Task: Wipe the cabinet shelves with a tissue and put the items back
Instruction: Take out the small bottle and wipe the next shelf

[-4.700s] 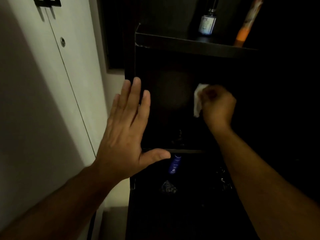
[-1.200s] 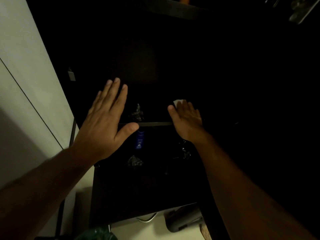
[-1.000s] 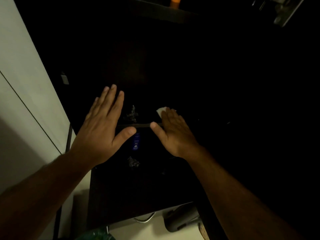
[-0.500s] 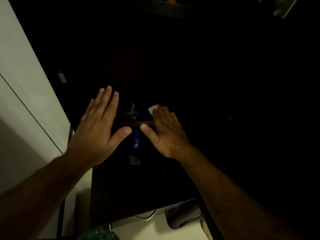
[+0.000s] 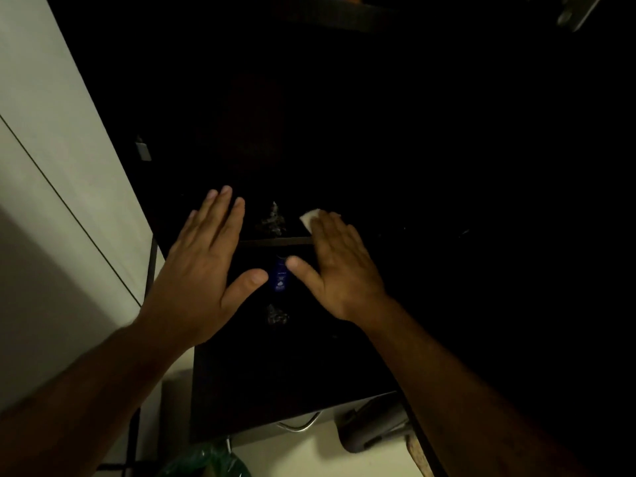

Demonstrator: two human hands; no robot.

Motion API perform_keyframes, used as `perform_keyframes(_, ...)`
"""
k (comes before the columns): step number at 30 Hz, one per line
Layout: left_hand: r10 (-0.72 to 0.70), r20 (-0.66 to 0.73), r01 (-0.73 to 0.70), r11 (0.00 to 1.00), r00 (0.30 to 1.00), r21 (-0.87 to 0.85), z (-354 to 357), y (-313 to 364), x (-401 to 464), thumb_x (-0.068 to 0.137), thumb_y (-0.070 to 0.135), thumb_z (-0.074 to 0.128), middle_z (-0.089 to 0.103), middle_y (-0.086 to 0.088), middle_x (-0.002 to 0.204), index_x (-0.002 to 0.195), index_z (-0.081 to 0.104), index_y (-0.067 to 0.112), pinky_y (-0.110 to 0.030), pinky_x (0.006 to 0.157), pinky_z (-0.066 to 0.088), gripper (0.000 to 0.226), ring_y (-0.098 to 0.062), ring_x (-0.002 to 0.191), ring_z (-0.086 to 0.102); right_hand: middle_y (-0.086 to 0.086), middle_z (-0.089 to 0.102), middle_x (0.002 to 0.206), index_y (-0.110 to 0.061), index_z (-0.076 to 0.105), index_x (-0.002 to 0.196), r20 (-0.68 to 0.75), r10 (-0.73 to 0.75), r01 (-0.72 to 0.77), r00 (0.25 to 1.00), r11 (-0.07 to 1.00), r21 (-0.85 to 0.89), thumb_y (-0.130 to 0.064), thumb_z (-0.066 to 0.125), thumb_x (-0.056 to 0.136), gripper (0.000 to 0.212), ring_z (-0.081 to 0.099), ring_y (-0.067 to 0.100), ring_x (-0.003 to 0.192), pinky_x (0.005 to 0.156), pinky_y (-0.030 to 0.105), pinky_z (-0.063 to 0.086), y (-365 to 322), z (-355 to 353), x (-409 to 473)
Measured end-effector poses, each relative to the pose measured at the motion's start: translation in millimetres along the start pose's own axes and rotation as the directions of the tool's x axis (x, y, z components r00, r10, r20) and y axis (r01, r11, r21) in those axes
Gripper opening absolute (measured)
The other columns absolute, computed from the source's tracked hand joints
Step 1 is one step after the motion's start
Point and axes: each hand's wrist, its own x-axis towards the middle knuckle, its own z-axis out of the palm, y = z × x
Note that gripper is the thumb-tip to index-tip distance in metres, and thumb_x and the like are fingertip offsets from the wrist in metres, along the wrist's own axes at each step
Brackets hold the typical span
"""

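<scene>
The dark cabinet fills the middle of the view, and the front edge of a shelf (image 5: 275,241) runs between my hands. My right hand (image 5: 339,266) lies flat with straight fingers, pressing a white tissue (image 5: 310,217) onto that shelf; only a corner of the tissue peeks out past the fingertips. My left hand (image 5: 203,270) is spread flat with straight fingers against the cabinet's left side, holding nothing. A small blue bottle (image 5: 280,277) stands on the shelf below, between my two thumbs. Two crumpled shiny items (image 5: 272,222) (image 5: 277,315) sit on the shelves, too dark to identify.
A white door or wall panel (image 5: 51,166) stands at the left. Low down I see a green plastic bag (image 5: 206,459), a grey object (image 5: 375,428) and a metal handle (image 5: 299,425) on a pale floor. A metal hinge (image 5: 574,12) shows top right.
My right hand has slid left along the shelf with the tissue under it. The left hand has stayed flat on the cabinet's left side. The view dropped from the upper shelf.
</scene>
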Motion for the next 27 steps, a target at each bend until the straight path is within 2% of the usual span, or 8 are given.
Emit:
perform_keyframes(4, 0.015, 0.0, -0.015, 1.0, 1.0, 0.01, -6, -5, -4, 0.093, 0.073, 0.014, 0.009, -0.013, 0.162, 0.153, 0.012, 0.004, -0.051, 0.12, 0.013, 0.091, -0.024, 0.151, 0.004, 0.006, 0.009, 0.162, -0.014, 0.01, 0.154, -0.024, 0.266, -0.267, 0.964, 0.962, -0.065, -0.079, 0.002, 0.082, 0.098, 0.004, 0.019, 0.149, 0.12, 0.034, -0.001, 41, -14, 12)
perform_keyframes(6, 0.015, 0.002, -0.015, 1.0, 1.0, 0.011, -7, -5, -6, 0.093, 0.073, 0.014, 0.01, -0.014, 0.162, 0.153, 0.013, 0.003, -0.052, 0.12, 0.014, 0.092, -0.024, 0.151, 0.004, 0.011, 0.01, 0.161, -0.009, 0.012, 0.154, 0.019, 0.331, -0.328, 0.944, 0.941, -0.079, -0.075, 0.007, 0.087, 0.094, 0.007, 0.023, 0.148, 0.121, 0.037, 0.002, 38, -18, 38)
perform_keyframes(10, -0.005, -0.012, 0.005, 1.0, 1.0, -0.017, -3, 0, -13, 0.09, 0.076, 0.013, 0.01, -0.013, 0.162, 0.153, 0.013, 0.005, -0.05, 0.12, 0.012, 0.095, -0.023, 0.151, 0.004, 0.012, 0.007, 0.161, -0.008, 0.012, 0.153, 0.088, 0.184, -0.184, 0.979, 0.983, -0.012, -0.074, 0.012, 0.088, 0.093, 0.003, 0.024, 0.149, 0.12, 0.035, -0.001, -12, -8, 57)
perform_keyframes(14, -0.005, -0.023, 0.004, 0.999, 1.0, -0.042, -7, -1, -25, 0.089, 0.078, 0.014, 0.009, -0.011, 0.162, 0.152, 0.012, 0.005, -0.051, 0.119, 0.013, 0.097, -0.022, 0.151, 0.004, 0.007, 0.006, 0.162, -0.014, 0.012, 0.154, 0.037, 0.001, 0.0, 0.999, 1.0, -0.025, -0.075, 0.009, 0.086, 0.092, -0.001, 0.019, 0.149, 0.118, 0.032, -0.006, -24, -2, 9)
perform_keyframes(17, 0.032, -0.065, -0.035, 0.998, 0.997, -0.046, -17, -4, -33, 0.092, 0.074, 0.018, 0.01, -0.013, 0.162, 0.152, 0.014, 0.005, -0.05, 0.12, 0.014, 0.092, -0.026, 0.151, 0.006, 0.004, 0.015, 0.161, -0.018, 0.018, 0.153, -0.008, 0.107, -0.107, 0.994, 0.993, -0.059, -0.074, 0.01, 0.086, 0.088, 0.009, 0.019, 0.148, 0.119, 0.032, 0.004, 15, -10, 12)
perform_keyframes(20, 0.026, -0.104, -0.026, 1.0, 0.994, 0.005, -26, -7, -39, 0.092, 0.072, 0.021, 0.011, -0.016, 0.162, 0.152, 0.018, 0.002, -0.054, 0.118, 0.016, 0.092, -0.029, 0.151, 0.007, 0.008, 0.013, 0.161, -0.013, 0.016, 0.153, 0.04, 0.262, -0.256, 0.964, 0.96, -0.116, -0.072, 0.011, 0.089, 0.088, 0.009, 0.023, 0.148, 0.12, 0.037, 0.008, 20, -12, 45)
perform_keyframes(23, -0.04, -0.132, 0.047, 0.997, 0.99, 0.054, -29, -7, -41, 0.092, 0.072, 0.022, 0.009, -0.018, 0.162, 0.152, 0.018, 0.001, -0.056, 0.119, 0.014, 0.093, -0.03, 0.151, 0.004, 0.01, 0.007, 0.161, -0.01, 0.011, 0.154, 0.089, 0.178, -0.173, 0.98, 0.983, -0.056, -0.071, 0.013, 0.091, 0.087, 0.003, 0.024, 0.149, 0.121, 0.037, 0.003, -17, -6, 60)
perform_keyframes(27, -0.108, -0.139, 0.121, 0.988, 0.984, 0.094, -31, -11, -43, 0.091, 0.073, 0.023, 0.007, -0.019, 0.162, 0.152, 0.019, 0.001, -0.057, 0.118, 0.014, 0.095, -0.031, 0.151, 0.002, 0.003, -0.003, 0.162, -0.016, 0.004, 0.154, 0.124, -0.005, 0.009, 0.992, 0.999, -0.032, -0.07, 0.01, 0.09, 0.084, -0.008, 0.016, 0.148, 0.119, 0.032, -0.007, -39, -5, 23)
